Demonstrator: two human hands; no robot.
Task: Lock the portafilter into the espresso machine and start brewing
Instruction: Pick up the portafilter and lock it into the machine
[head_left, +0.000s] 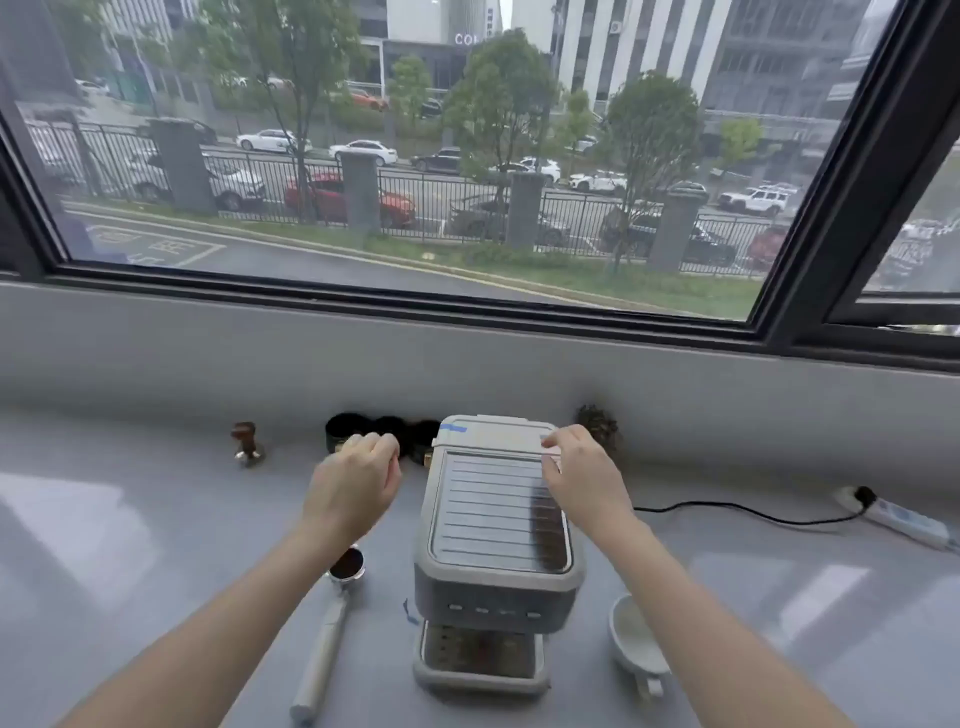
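Observation:
A grey espresso machine (496, 545) stands on the counter in front of me, its ribbed top plate facing up and its drip tray at the front. The portafilter (332, 618) lies on the counter left of the machine, basket full of dark grounds, pale handle pointing towards me. My left hand (353, 486) hovers above the counter left of the machine, fingers loosely curled, holding nothing. My right hand (582, 478) rests over the back right corner of the machine's top, fingertips touching the lid edge.
A white cup (636, 642) sits right of the machine. A tamper (247, 441) and black round containers (382, 436) stand at the back wall. A black cable (748, 512) runs to a power strip (904, 519) at the right. A window fills the far side.

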